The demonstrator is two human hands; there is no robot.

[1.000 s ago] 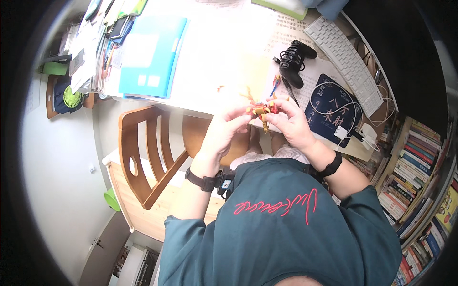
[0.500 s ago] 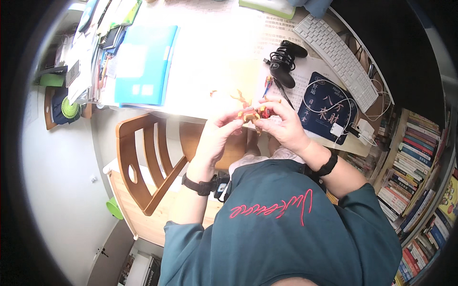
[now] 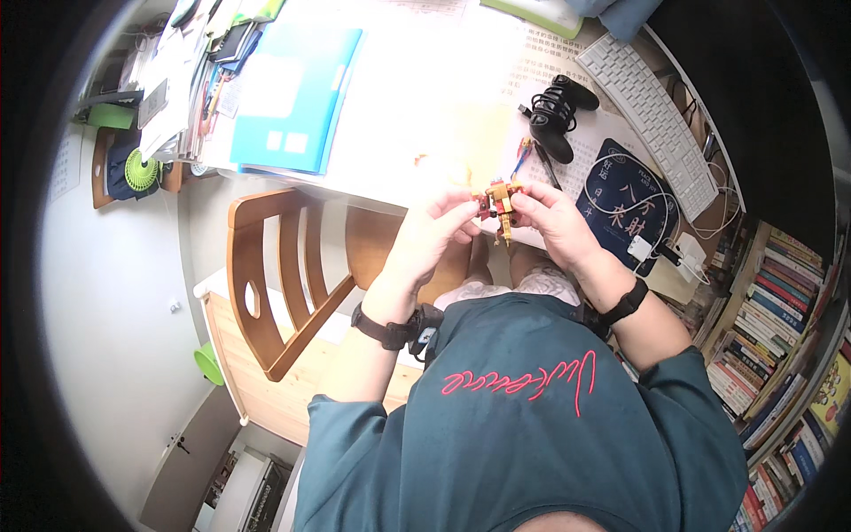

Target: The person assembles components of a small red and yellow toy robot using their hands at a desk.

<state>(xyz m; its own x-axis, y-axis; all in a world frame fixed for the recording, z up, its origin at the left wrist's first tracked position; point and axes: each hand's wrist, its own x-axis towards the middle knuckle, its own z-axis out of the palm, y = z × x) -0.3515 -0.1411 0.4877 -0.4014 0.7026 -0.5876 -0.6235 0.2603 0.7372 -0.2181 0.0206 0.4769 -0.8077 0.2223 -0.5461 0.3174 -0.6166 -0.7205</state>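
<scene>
Between my two hands, just over the desk's near edge, is a small red and gold toy figure [image 3: 502, 197] with jointed-looking parts. My left hand [image 3: 436, 229] pinches its red left side between thumb and fingers. On the other side, my right hand [image 3: 557, 219] grips it with thumb and index finger. A thin gold part of the toy points down toward my lap. Beyond my left fingers, pale gold pieces lie on the desk [image 3: 390, 115], washed out by glare.
A black game controller [image 3: 557, 117] with its cable wound round it lies beyond my right hand, near pens [image 3: 523, 158]. Farther right are a dark blue mat [image 3: 623, 197] and white keyboard [image 3: 647, 120]. A blue folder [image 3: 288, 97] and wooden chair [image 3: 253, 275] are left.
The toy has turned in my fingers, and a gold part now hangs down from it. Both hands still hold it. The whole view has shifted slightly.
</scene>
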